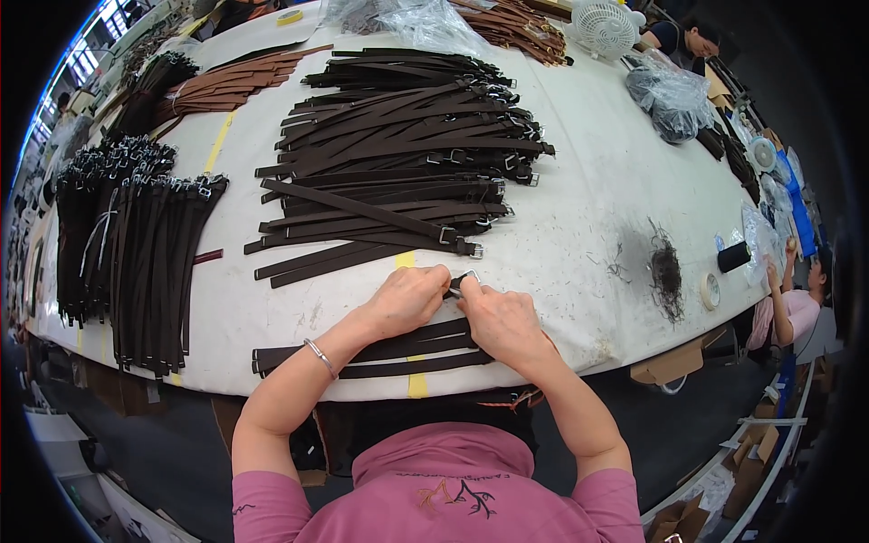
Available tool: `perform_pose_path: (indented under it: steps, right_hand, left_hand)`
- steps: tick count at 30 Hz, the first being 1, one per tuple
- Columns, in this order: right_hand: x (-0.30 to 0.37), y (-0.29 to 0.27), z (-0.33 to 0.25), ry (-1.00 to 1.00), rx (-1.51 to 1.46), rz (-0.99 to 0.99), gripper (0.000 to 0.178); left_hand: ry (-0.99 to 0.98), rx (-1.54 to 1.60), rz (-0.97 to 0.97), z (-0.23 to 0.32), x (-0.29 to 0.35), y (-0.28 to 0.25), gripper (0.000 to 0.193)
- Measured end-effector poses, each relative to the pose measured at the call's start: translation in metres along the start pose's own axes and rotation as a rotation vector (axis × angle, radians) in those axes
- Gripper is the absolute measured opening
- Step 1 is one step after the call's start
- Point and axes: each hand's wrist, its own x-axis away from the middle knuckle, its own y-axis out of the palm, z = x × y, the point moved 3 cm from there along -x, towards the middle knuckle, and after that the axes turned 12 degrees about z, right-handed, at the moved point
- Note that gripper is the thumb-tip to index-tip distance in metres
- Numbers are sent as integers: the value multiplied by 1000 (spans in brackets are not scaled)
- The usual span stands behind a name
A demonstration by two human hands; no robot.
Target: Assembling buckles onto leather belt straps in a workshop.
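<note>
Near the front edge of the table my left hand [407,299] and my right hand [504,328] meet, fingers pinched together on the buckle end of a dark brown strap [457,284]. A silvery metal buckle [471,275] shows between my fingertips; fine detail there is hidden by the fingers. Under my wrists lie several more dark straps [412,347], running sideways. Just beyond my hands is a wide pile of dark brown buckled straps [398,136], their buckles mostly toward the right. One loose strap [362,210] crosses the pile at a slant.
Bundled dark straps [149,262] stand at the left, with brown straps [231,83] behind. On the right are loose dark thread scraps [665,271], a tape roll [710,290] and a black thread spool [733,257]. A white fan [605,29] stands far back; co-workers are at the right.
</note>
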Motion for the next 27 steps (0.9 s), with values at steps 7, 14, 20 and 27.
perform_pose_path:
  steps: [7, 14, 20, 27]
  right_hand:
    - [3, -4, 13, 75, -109, -105, 19]
    - [-1, -8, 6, 6, -83, -113, 22]
    - [-2, -7, 3, -1, -71, -136, 23]
    - [-3, -5, 1, 20, -81, -129, 22]
  left_hand:
    - [-191, 114, -155, 10, -7, -14, 8]
    - [-72, -2, -109, 10, -2, -11, 6]
    - [-73, -8, -45, 3, 1, -5, 6]
    - [-96, -38, -65, 2, 2, -4, 7]
